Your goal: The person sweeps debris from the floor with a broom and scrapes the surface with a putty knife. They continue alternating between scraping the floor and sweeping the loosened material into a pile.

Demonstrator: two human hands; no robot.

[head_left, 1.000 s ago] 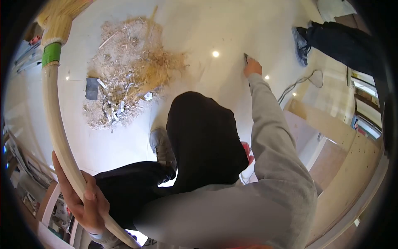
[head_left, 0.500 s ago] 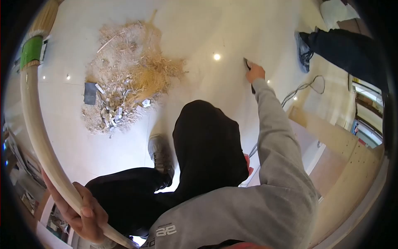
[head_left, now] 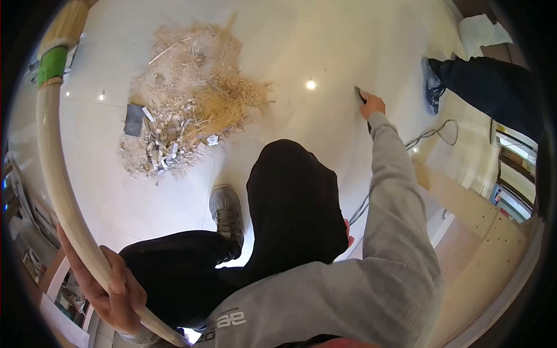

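Observation:
My left hand (head_left: 113,293) is wrapped around the pale wooden handle of a broom (head_left: 64,168). The broom's straw head, with a green band below it, points up at the far left. Out to the right, low near the floor, my right hand (head_left: 373,107) grips a dark, thin-bladed scraper (head_left: 361,94). Its tip sticks out past the fingers towards the floor; whether it touches cannot be made out. Between the hands, further forward, lies a pile of wood shavings and scraps (head_left: 191,110), with a dark grey square piece (head_left: 134,120) at its left edge.
Another person's dark trouser leg and shoe (head_left: 432,87) are at the upper right. A grey cable (head_left: 432,129) loops across the floor near my right forearm. A wooden panel (head_left: 470,209) stands at the right. My shoe (head_left: 226,211) rests on the pale tiled floor (head_left: 290,40).
My right hand with the scraper has shifted slightly right in view. The whole scene has also moved a little rightwards as the camera turned. The left hand still holds the broom.

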